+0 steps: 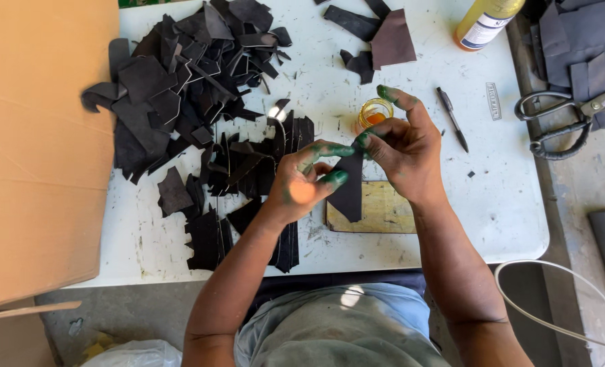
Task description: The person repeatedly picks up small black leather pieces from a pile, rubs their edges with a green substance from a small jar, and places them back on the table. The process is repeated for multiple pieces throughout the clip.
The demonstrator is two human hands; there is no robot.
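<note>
Two hands pinch one dark leather strip (349,190): I see my left hand (301,183) and right hand (399,149) nearly closed on its top end; its long axis hangs vertical toward the surface (499,204).

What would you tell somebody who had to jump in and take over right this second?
Left hand: fingers, green at the tips, pinch the near side of a dark leather strip.
Right hand: fingers pinch the top of the same strip, holding it upright above a small wooden board.
A small jar of orange liquid stands just beyond the hands; a big yellow bottle is further back on the right.
A pile of dark scraps lies on the left, and cut strips are stacked beside the left hand.
Pen and scissors lie to the right.
I cannot tell whether the strip has anything on it yet.
</note>
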